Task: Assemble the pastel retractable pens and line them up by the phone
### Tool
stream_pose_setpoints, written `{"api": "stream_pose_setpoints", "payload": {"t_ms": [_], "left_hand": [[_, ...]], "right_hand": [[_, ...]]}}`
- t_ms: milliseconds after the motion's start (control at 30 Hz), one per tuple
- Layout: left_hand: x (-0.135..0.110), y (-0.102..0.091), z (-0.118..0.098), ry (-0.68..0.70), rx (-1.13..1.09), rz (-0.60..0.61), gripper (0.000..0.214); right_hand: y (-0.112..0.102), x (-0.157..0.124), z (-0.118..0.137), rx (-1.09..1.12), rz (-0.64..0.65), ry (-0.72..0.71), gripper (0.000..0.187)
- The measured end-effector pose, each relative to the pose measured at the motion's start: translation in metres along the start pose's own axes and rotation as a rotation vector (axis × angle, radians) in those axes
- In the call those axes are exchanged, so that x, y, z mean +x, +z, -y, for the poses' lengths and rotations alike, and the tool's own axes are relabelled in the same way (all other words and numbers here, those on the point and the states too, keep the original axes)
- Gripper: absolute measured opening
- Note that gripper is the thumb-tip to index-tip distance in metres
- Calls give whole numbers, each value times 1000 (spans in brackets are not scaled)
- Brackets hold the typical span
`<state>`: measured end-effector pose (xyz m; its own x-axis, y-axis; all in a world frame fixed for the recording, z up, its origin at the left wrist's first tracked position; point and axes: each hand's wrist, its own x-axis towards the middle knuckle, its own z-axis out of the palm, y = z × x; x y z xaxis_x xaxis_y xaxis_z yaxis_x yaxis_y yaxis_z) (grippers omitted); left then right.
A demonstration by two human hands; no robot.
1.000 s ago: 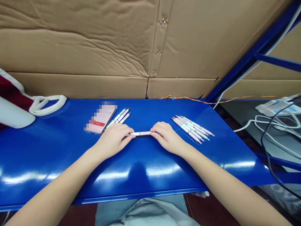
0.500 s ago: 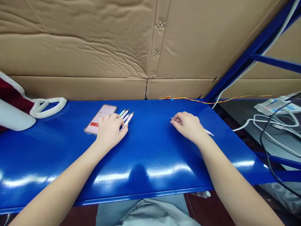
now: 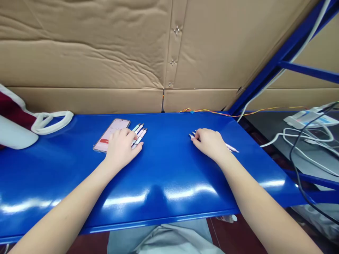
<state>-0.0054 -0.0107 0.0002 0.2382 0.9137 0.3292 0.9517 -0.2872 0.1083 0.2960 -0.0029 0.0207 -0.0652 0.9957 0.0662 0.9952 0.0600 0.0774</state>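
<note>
Both hands have parted, the left hand (image 3: 121, 150) curled over pens (image 3: 139, 134) by the phone (image 3: 116, 125), the right hand (image 3: 209, 143) cupped over more pens (image 3: 232, 148), grip unclear.

- The shelf (image 3: 169, 176) was glossy royal blue.
- The pens (image 3: 139, 134) on it were white, pink and teal.
- The phone (image 3: 112, 128) on it glowed pink, with a red button.
- The cardboard (image 3: 79, 60) behind it was plain tan.
- The cloth (image 3: 7, 106) beyond its left end was maroon.

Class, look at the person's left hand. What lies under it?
The left hand lies over a smartphone and a few pens. The phone's top and the pen tips show; its lower corner and the pens' ends are covered.
</note>
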Motion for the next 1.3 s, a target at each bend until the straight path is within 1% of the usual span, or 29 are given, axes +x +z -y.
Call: {"api": "stream_pose_setpoints", "payload": {"t_ms": [167,233,267,300,367,400,467,500,533,633,733,800,867,933,1033,1100,1167,1300], "left_hand": [[-5,-2,-2,99,-39,-24,23],[-7,-4,-5,122,-58,-42,23],[-8,-6,-7,136,-73,-44,23],[-9,-8,-9,156,-94,-37,23],[-11,-12,-14,221,-159,2,24],[-12,-13,-17,265,-200,29,25],[-16,-17,-23,346,-281,82,27],[-17,-18,-26,368,-325,101,27],[-19,-18,-29,376,-368,121,27],[-23,-16,-36,303,-512,157,32],[-25,-12,-40,251,-600,175,31],[-24,-10,-41,259,-592,182,24],[-24,-10,-40,268,-543,179,18],[-24,-11,-38,273,-485,160,17],[-24,-12,-35,303,-405,115,17],[-24,-12,-34,330,-349,100,17],[-23,-11,-34,360,-294,93,18],[-22,-9,-35,459,-159,95,25]], "right_hand": [[1,-1,3,-12,-4,-2,19],[-1,-3,4,45,-13,-18,18],[-2,-5,6,121,-16,-38,19],[-4,-7,8,242,-14,-63,20],[-7,-13,15,610,12,-101,20],[-8,-16,20,840,41,-99,21],[-10,-22,31,1268,110,-90,32],[-10,-24,37,1438,147,-85,36],[-10,-26,42,1570,193,-65,35],[-7,-30,55,1809,332,28,26],[-4,-33,64,1894,420,55,21],[-2,-35,66,1861,434,33,18],[0,-35,66,1714,382,-34,13],[0,-34,62,1438,276,-146,12],[0,-32,55,990,97,-375,19],[0,-32,51,786,27,-504,22],[0,-32,49,639,12,-573,24],[2,-33,48,437,11,-636,22]]}}
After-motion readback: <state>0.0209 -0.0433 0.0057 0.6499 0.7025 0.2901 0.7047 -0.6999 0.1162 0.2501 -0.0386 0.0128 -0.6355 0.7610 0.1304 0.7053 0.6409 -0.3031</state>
